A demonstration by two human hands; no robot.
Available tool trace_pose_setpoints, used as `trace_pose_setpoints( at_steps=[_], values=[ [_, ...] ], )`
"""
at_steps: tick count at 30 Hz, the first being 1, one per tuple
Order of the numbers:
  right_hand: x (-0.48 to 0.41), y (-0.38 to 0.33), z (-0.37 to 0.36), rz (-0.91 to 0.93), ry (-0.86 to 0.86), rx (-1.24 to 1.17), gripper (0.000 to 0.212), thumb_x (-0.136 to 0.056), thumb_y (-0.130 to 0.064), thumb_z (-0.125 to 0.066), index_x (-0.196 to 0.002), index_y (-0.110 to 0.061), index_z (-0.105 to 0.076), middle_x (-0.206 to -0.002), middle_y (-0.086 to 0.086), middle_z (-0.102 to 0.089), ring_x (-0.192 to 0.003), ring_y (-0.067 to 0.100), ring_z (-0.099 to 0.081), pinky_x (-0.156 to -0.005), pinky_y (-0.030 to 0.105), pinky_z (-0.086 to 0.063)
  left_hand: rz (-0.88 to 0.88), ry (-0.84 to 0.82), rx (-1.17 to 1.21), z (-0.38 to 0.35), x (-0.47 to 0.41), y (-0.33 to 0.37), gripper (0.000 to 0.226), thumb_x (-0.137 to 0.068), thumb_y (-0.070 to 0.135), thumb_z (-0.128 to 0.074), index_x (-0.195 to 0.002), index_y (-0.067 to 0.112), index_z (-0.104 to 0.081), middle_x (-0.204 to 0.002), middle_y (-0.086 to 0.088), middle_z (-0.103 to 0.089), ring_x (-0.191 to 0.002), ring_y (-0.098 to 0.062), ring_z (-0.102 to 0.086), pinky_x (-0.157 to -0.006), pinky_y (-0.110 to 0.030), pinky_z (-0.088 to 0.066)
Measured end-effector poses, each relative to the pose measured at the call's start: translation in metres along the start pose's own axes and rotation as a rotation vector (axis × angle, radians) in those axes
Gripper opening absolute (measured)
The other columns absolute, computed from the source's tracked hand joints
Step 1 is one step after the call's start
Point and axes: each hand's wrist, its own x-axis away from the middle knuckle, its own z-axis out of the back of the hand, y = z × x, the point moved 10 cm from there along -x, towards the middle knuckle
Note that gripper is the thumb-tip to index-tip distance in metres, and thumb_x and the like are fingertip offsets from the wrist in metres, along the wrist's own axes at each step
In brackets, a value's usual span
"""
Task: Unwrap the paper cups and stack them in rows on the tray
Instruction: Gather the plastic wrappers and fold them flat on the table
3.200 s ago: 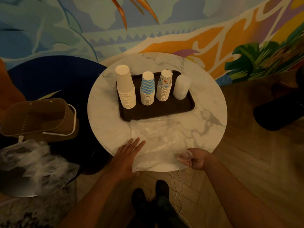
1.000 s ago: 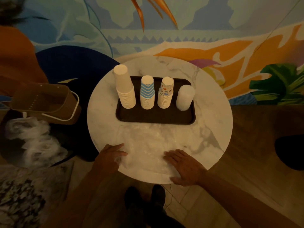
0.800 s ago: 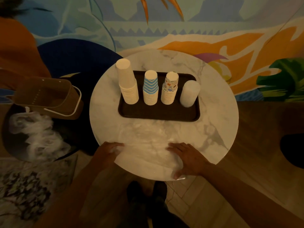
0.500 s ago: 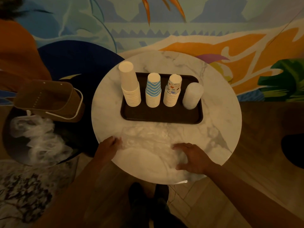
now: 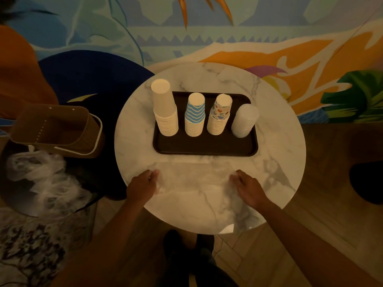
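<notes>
A dark tray (image 5: 205, 147) on the round marble table (image 5: 277, 141) carries a row of upside-down cup stacks: plain white (image 5: 164, 108), blue zigzag (image 5: 194, 114), cartoon print (image 5: 220, 114) and a clear plastic stack (image 5: 244, 121). A clear plastic wrapper (image 5: 194, 181) lies spread flat in front of the tray. My left hand (image 5: 143, 185) pinches the wrapper's left edge with curled fingers. At the right edge, my right hand (image 5: 248, 190) grips the wrapper the same way.
A brown basket with a white handle (image 5: 58, 129) stands to the left of the table. Crumpled clear plastic (image 5: 41, 179) lies below it on a dark round surface. My feet (image 5: 188, 245) show under the table's near edge. A painted wall stands behind.
Both hands went from lying flat on the wrapper to gripping its left and right edges, and they moved a little further apart and forward. The wrapper is spread wider.
</notes>
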Motion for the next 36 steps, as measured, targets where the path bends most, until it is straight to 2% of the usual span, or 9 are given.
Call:
trace_pose_setpoints(
  at_steps=[4,10,13,16,19,22,25,32,36],
  values=[
    [-0.018,0.018,0.001,-0.157,0.027,-0.054,0.047,-0.104,-0.056,-0.038,-0.092,-0.021,-0.067,-0.089,0.001,-0.072,-0.089,0.023,-0.067,-0.085,0.04,-0.054,-0.019,0.011,-0.136,0.002,-0.003,0.005,0.059,-0.104,0.06,-0.031,-0.111,0.018,-0.071,-0.113,-0.009,-0.072,-0.107,-0.032,-0.062,-0.087,-0.041,-0.048],
    [-0.028,0.022,-0.003,-0.268,0.084,0.099,0.041,-0.106,-0.044,-0.041,-0.09,-0.014,-0.064,-0.089,0.012,-0.068,-0.094,0.036,-0.066,-0.078,0.035,-0.047,0.032,0.033,-0.163,0.002,-0.007,0.001,0.067,-0.1,0.068,-0.031,-0.099,0.016,-0.074,-0.099,-0.007,-0.073,-0.095,-0.027,-0.066,-0.078,-0.037,-0.051],
    [-0.026,0.021,-0.002,-0.325,0.093,0.093,0.041,-0.107,-0.041,-0.042,-0.106,-0.009,-0.067,-0.106,0.017,-0.071,-0.104,0.038,-0.065,-0.085,0.037,-0.049,0.172,0.039,0.004,0.003,-0.006,-0.009,0.068,-0.092,0.074,-0.044,-0.097,0.013,-0.073,-0.094,-0.007,-0.072,-0.091,-0.028,-0.068,-0.075,-0.036,-0.053],
    [-0.023,0.016,-0.001,-0.368,0.073,0.073,0.063,-0.099,-0.062,-0.046,-0.123,-0.007,-0.063,-0.123,0.016,-0.067,-0.116,0.036,-0.062,-0.095,0.039,-0.047,0.308,0.213,0.273,0.018,0.014,-0.006,0.06,-0.084,0.064,-0.068,-0.116,0.014,-0.06,-0.117,-0.009,-0.063,-0.1,-0.029,-0.064,-0.072,-0.035,-0.044],
    [-0.018,0.011,0.001,-0.391,0.066,0.058,0.093,-0.083,-0.086,-0.046,-0.133,-0.009,-0.057,-0.131,0.011,-0.064,-0.122,0.033,-0.06,-0.1,0.041,-0.047,0.111,0.37,0.481,0.032,0.034,0.038,0.04,-0.085,0.043,-0.077,-0.113,0.019,-0.059,-0.109,-0.004,-0.063,-0.091,-0.022,-0.064,-0.069,-0.026,-0.044],
    [-0.014,0.008,0.0,-0.366,0.071,0.098,0.088,-0.084,-0.084,-0.049,-0.132,-0.011,-0.059,-0.129,0.009,-0.065,-0.121,0.032,-0.062,-0.098,0.04,-0.048,-0.003,0.096,0.767,-0.006,0.046,0.096,0.03,-0.09,0.037,-0.075,-0.117,0.03,-0.064,-0.103,0.008,-0.068,-0.09,-0.005,-0.066,-0.072,-0.014,-0.05],
    [-0.012,0.013,0.0,-0.358,0.09,0.13,0.061,-0.095,-0.062,-0.056,-0.126,-0.01,-0.063,-0.123,0.01,-0.068,-0.115,0.03,-0.064,-0.091,0.036,-0.049,0.065,-0.146,1.062,-0.056,0.055,0.135,0.038,-0.092,0.033,-0.072,-0.129,0.034,-0.062,-0.121,0.013,-0.067,-0.107,-0.005,-0.066,-0.09,-0.028,-0.058],
    [-0.006,0.025,0.014,-0.387,0.256,-0.043,0.082,-0.075,-0.054,-0.085,-0.131,-0.009,-0.045,-0.128,0.015,-0.057,-0.113,0.036,-0.062,-0.091,0.045,-0.056,0.27,-0.135,1.188,-0.091,0.052,0.135,0.046,-0.096,0.021,-0.069,-0.14,0.025,-0.058,-0.127,0.005,-0.065,-0.115,-0.014,-0.064,-0.095,-0.03,-0.057],
    [-0.016,0.039,0.007,-0.467,0.167,-0.21,0.089,-0.07,-0.039,-0.093,-0.136,-0.005,-0.044,-0.132,0.015,-0.057,-0.118,0.035,-0.061,-0.095,0.044,-0.055,0.309,-0.121,1.26,-0.095,0.05,0.134,0.046,-0.093,0.007,-0.069,-0.136,0.021,-0.062,-0.127,0.002,-0.067,-0.114,-0.01,-0.065,-0.092,-0.031,-0.059]
  ],
)
